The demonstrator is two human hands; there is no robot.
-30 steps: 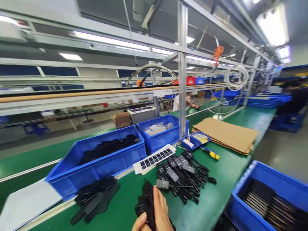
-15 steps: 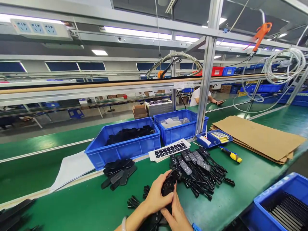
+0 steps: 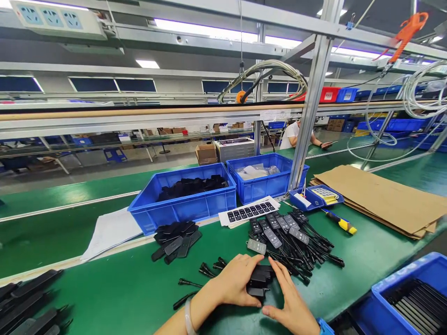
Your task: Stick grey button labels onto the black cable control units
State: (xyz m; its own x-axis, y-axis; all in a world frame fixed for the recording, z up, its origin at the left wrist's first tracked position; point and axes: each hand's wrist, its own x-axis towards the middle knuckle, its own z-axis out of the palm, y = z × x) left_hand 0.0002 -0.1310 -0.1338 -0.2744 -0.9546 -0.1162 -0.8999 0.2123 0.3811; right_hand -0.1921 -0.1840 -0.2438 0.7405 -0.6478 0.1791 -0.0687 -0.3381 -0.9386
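My left hand [image 3: 237, 281] wraps around a small stack of black box-shaped modules [image 3: 260, 278], thumb in front and fingers behind. My right hand [image 3: 291, 300] is at the stack's right side, thumb and fingers spread apart. Black cable ends with round connectors [image 3: 206, 270] stick out left of my left hand; part of them is hidden under the wrist. Beyond my right hand lies a pile of labelled black modules with cables [image 3: 279, 232]. One labelled module [image 3: 256, 246] lies at the pile's near left edge.
Flat black pieces [image 3: 178, 239] lie before a blue bin [image 3: 185, 209] of black parts. Another blue bin [image 3: 265, 186] holds bagged items. A label sheet [image 3: 249, 211], screwdriver [image 3: 340, 222] and cardboard sheets [image 3: 380, 200] lie behind. Black parts [image 3: 31, 302] are at left, a blue crate [image 3: 412, 279] at right.
The black modules were clasped between both hands and are now lower, with my right hand opened away from them. A labelled module now shows at the pile's near left edge.
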